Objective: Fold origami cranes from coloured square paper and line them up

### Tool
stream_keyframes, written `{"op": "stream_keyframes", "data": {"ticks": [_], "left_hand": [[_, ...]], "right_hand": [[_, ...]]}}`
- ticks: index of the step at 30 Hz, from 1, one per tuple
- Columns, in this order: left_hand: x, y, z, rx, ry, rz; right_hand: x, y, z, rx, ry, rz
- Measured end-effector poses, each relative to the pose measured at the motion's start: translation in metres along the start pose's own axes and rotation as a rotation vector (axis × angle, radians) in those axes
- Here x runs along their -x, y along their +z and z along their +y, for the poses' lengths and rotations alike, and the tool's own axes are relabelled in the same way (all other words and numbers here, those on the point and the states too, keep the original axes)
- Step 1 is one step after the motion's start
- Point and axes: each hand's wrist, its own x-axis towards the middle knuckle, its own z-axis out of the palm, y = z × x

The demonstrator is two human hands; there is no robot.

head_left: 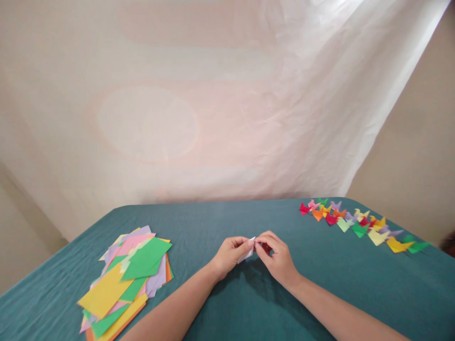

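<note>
Left hand (225, 256): grip holding the pale folded paper (246, 256) between thumb and fingers
Right hand (279, 260): grip narrow, fingertips (259, 240) pinching the paper's 1 o'clock corner
Pale folded paper: between both hands, above the worktop (213, 222)
Loose sheets (112, 286): multicoloured overlapping pile, near 9 o'clock from the hands
Paper birds (360, 230): colourful rows, between 2 and 3 o'clock

Two bare hands (226, 255) with slender fingers (267, 241), narrow wrists (293, 280) and bare forearms (179, 300), broader lower in view
</note>
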Motion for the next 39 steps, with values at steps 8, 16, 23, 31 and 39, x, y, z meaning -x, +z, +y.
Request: {"op": "stream_keyframes", "data": {"ticks": [8, 16, 23, 31, 39], "left_hand": [[0.0006, 0.0007, 0.0012, 0.002, -0.033, 0.009], [0.0017, 0.0013, 0.0042, 0.038, -0.027, 0.02], [0.0018, 0.0003, 0.0038, 0.056, -0.019, 0.043], [0.0023, 0.0043, 0.002, 0.041, 0.025, 0.071], [0.0031, 0.0048, 0.0047, 0.031, 0.028, 0.104]], "right_hand": [[0.0015, 0.0025, 0.0009, 0.006, 0.035, 0.044], [0.0014, 0.0012, -0.001, 0.019, -0.009, 0.039], [0.0011, -0.0012, 0.0017, 0.023, -0.053, 0.012], [0.003, -0.0002, 0.0008, 0.09, -0.095, 0.046], [0.0043, 0.0, 0.0046, 0.092, -0.118, 0.043]]}}
